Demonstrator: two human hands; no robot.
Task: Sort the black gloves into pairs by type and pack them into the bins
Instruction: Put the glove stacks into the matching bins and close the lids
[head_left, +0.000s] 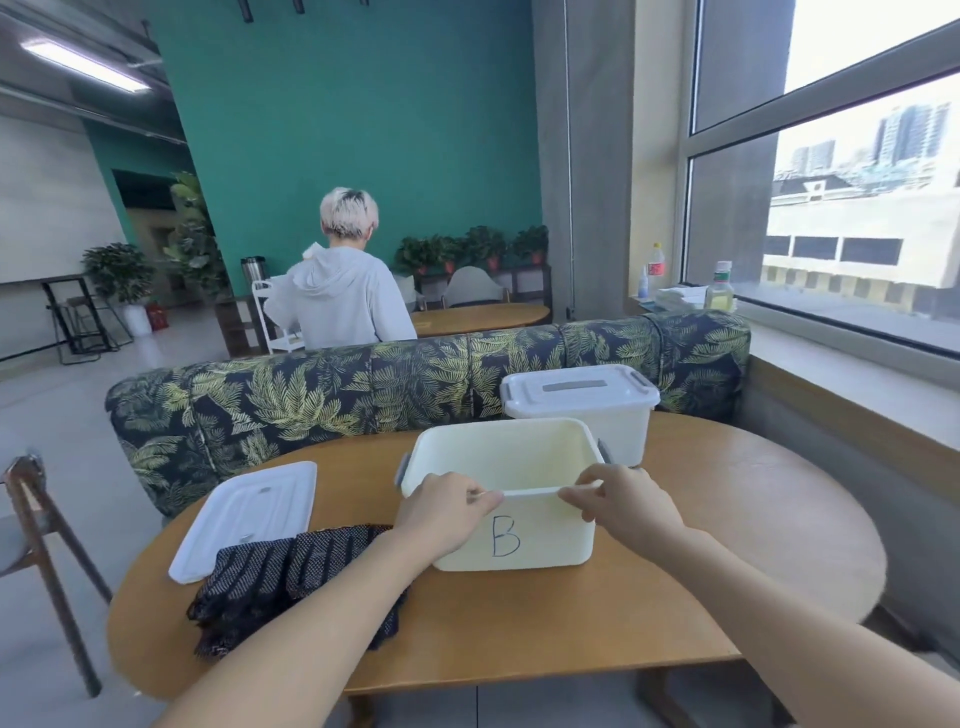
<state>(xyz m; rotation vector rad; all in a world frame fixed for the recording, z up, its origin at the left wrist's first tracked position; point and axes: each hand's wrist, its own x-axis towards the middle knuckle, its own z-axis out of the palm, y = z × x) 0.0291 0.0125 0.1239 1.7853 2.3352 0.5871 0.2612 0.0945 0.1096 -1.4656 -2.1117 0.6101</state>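
An open cream bin (540, 540) marked "B" stands in the middle of the round wooden table (727, 561); its inside looks empty. My left hand (447, 506) grips the bin's near rim on the left, and my right hand (621, 499) grips the same rim on the right. A pile of black dotted gloves (260, 577) lies on the table to the left, partly under my left forearm. Behind the open bin stands a second white bin (582, 410) with its lid on.
A loose white lid (244, 514) lies flat at the table's left, touching the gloves. A leaf-patterned sofa (363, 395) curves behind the table. A wooden chair (36, 551) stands at the left. A person in a grey hoodie (337, 291) stands beyond the sofa. The window ledge runs along the right.
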